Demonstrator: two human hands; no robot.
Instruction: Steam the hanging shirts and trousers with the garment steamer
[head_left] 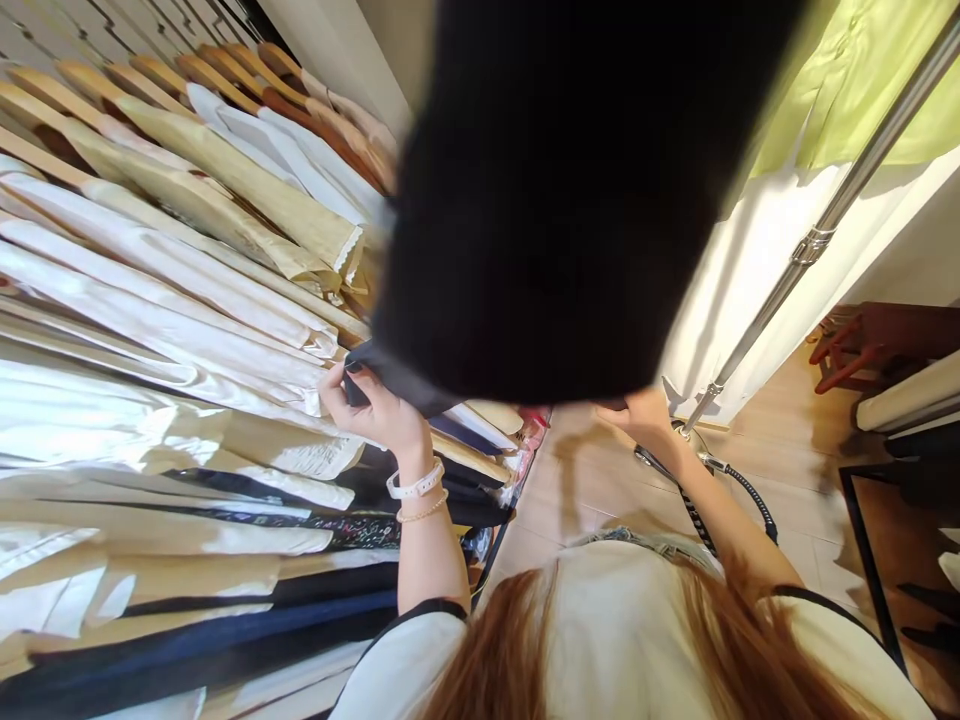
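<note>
A large black garment (570, 190) hangs in front of me and fills the upper middle of the view. My left hand (371, 405) is closed on its lower left hem, with a white band and a bead bracelet on the wrist. My right hand (641, 412) grips the garment's lower right edge from beneath; its fingers are partly hidden by the cloth. The hem is spread between the two hands.
A packed row of cream, white and dark clothes (165, 330) on wooden hangers (90, 100) fills the left. A metal pole (817, 240) slants down at the right, with a lime-green and white garment (832, 110) behind it. Wooden floor (787, 450) and dark furniture lie to the right.
</note>
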